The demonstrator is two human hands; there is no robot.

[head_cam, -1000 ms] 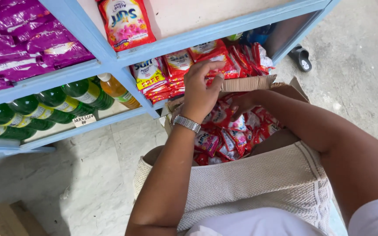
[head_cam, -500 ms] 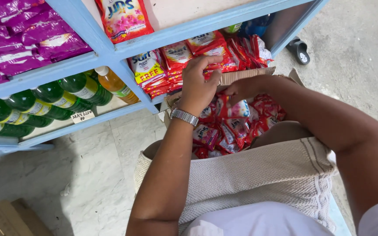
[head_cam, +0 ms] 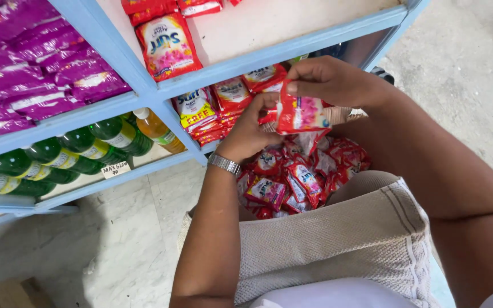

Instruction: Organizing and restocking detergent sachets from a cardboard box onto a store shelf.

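- The right hand pinched the top edge of a small red plastic sachet with a pink flower print, fingers closed on it, holding it up in front of the blue-painted shelf unit.
- The left hand, a silver metal wristwatch on its wrist, was closed on the same sachet's left edge, thumb and fingers gripping it.
- Directly under the held sachet lay a heap of similar red and pink sachets in an open brown cardboard box; only a little of the box's rim showed.
- A beige woven cloth covered the person's lap just below the heap.
- On the shelf behind the hands, a row of red sachets with white and yellow panels stood upright.
- One shelf higher, a larger red packet with a pink flower picture lay flat near the edge.
- To the left, shiny purple packets were stacked in their own compartment.
- Below them lay green plastic bottles with yellow labels on their sides, and beside these an orange bottle with a white cap.
- A small white handwritten price tag was stuck to the shelf edge under the bottles.
- The floor was pale grey marble.
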